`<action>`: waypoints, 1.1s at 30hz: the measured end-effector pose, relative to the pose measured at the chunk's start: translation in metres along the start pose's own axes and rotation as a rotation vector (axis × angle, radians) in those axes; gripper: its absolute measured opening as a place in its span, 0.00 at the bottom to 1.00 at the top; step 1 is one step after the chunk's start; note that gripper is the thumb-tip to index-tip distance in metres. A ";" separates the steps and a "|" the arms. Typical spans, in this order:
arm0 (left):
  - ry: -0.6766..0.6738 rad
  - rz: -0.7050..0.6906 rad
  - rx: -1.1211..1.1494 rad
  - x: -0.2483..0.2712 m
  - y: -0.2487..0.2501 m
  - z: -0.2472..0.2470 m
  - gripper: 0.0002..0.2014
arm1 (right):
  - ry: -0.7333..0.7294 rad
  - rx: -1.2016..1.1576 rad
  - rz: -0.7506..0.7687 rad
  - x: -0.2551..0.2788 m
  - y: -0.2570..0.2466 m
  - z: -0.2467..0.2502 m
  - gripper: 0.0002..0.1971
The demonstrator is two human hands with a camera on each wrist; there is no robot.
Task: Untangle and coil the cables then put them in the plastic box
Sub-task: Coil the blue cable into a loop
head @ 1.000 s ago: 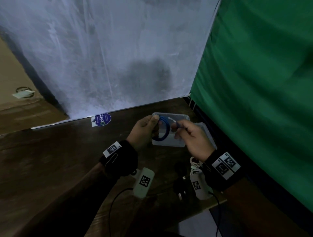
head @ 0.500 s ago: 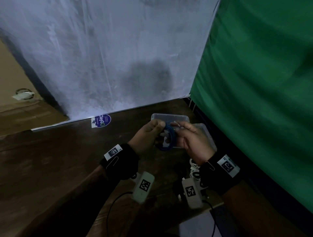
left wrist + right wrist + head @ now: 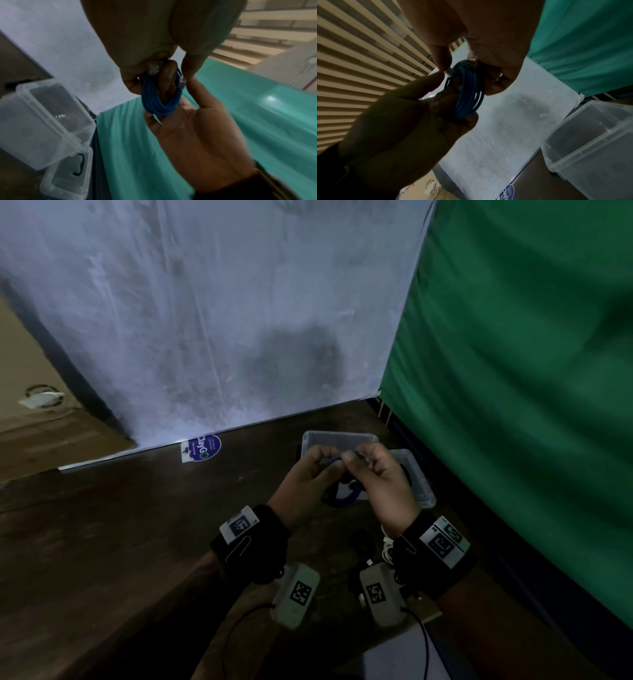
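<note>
blue cable (image 3: 160, 97) coiled, held above clear plastic box (image 3: 363, 438); box open

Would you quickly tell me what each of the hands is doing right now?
Left hand: closed, gripping the coiled blue cable.
Right hand: closed, pinching the same coil near its clear connector.

Fingers of both hands hid most of the blue cable coil (image 3: 346, 497) above the plastic box (image 3: 339, 440); its connectors were blurred.
</note>
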State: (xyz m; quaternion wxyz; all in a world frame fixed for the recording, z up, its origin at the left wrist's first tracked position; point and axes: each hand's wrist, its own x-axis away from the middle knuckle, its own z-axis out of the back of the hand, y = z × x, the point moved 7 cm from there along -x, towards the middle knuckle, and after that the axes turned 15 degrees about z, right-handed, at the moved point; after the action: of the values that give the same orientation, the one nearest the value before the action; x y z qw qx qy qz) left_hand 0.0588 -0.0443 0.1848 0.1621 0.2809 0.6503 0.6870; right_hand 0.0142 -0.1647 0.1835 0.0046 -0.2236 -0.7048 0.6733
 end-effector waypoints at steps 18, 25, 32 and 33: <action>-0.106 -0.032 -0.322 0.002 0.004 0.003 0.13 | -0.154 0.225 0.117 0.003 -0.024 0.010 0.13; -0.083 -0.046 -0.312 0.005 0.003 -0.002 0.14 | -0.205 0.178 -0.051 0.002 -0.010 0.017 0.08; -0.176 0.247 -0.028 0.008 -0.006 -0.012 0.18 | -0.118 0.165 0.166 -0.010 -0.038 0.010 0.03; -0.184 0.230 -0.051 0.008 -0.005 -0.015 0.15 | -0.118 0.160 0.186 -0.011 -0.040 0.009 0.03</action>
State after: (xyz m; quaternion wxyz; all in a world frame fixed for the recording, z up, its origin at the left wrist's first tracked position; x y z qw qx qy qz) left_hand 0.0427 -0.0516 0.1809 0.1482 0.4111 0.5783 0.6889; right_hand 0.0089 -0.1760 0.2236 -0.0814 -0.2470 -0.6241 0.7368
